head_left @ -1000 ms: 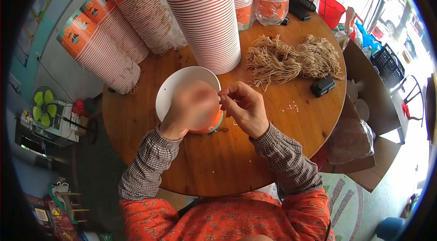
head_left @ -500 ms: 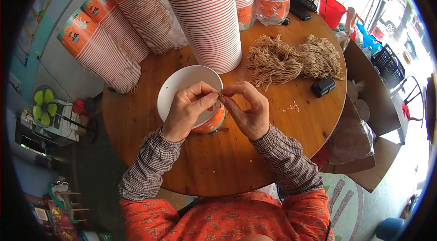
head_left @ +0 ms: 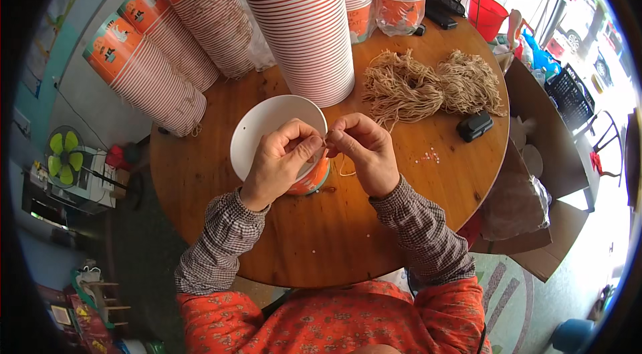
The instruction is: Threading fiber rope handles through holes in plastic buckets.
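Observation:
Over the right rim of a single paper bucket [head_left: 254, 128], white inside and orange outside, my two hands meet. My left hand [head_left: 275, 163] is closed in a pinch, thumb against forefinger. Facing it, my right hand [head_left: 372, 159] also pinches, its fingertips almost touching the left's. Between them runs a thin tan cord [head_left: 344, 169], whose loose end curls below the right fingers. The fingers cover most of the cord, so any knot is hidden. Small dark holes show in the bucket's wall. Beyond it stands a tall stack of nested buckets [head_left: 304, 40].
Two bundles of tan cord [head_left: 404, 90] lie at right, near a small black case [head_left: 475, 126] and scattered pale paper bits [head_left: 428, 156]. More bucket stacks [head_left: 157, 86] lean at far left. An opened cardboard box [head_left: 545, 147] stands beyond the table's right edge.
My right fingertips have shifted slightly and the right thumb now lies higher across the pinch. A loose loop of cord has come into sight below the right hand. My left hand has barely moved.

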The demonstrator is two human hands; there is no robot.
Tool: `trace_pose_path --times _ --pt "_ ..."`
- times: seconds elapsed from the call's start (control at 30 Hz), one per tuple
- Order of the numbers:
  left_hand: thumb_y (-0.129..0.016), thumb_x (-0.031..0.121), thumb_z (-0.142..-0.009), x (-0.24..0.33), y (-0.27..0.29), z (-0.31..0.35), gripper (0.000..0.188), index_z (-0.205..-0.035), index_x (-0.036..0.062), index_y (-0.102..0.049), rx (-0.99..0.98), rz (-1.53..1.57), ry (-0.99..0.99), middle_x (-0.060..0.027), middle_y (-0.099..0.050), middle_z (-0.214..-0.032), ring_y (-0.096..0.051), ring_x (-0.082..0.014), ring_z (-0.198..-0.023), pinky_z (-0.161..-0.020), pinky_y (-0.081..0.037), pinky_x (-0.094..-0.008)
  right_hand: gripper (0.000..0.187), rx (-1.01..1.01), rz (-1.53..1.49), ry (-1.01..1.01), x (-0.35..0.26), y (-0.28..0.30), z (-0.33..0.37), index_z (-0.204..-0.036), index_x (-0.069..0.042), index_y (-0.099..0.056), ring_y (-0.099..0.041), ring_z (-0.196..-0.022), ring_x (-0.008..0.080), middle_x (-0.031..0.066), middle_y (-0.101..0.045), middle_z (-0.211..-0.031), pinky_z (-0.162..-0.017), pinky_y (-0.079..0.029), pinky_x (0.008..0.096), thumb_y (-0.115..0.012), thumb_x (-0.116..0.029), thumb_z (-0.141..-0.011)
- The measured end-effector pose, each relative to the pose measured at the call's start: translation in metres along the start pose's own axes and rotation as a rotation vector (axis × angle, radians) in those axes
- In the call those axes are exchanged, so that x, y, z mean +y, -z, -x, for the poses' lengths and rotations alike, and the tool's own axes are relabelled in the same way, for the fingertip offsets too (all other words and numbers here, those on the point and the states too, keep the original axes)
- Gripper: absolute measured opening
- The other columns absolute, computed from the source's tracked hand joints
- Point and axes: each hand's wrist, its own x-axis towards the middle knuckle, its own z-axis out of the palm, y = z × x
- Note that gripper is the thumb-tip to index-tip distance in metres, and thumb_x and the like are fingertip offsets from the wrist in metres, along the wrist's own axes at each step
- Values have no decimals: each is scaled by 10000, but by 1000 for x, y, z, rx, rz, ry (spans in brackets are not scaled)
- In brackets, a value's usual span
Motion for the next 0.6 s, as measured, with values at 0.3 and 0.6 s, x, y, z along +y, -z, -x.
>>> trace_pose_path --times 0.3,0.6 --pt "-585 128 -948 3 2 1 117 -905 21 -606 45 -32 36 40 -564 -733 -489 -26 -609 -570 -416 -194 108 42 -35 -68 -6 -3 -1 -974 -22 -530 -605 -728 78 20 -617 -822 -666 -516 224 -557 -126 -965" --pt "-546 96 -962 -2 0 5 126 -875 12 -577 -39 -146 -70 23 -553 -716 -495 -45 -596 -572 -426 -204 109 108 10 -187 -4 -6 1 -1000 -77 -459 -505 -518 100 16 -522 -687 -428 -403 218 -473 -185 -1004"
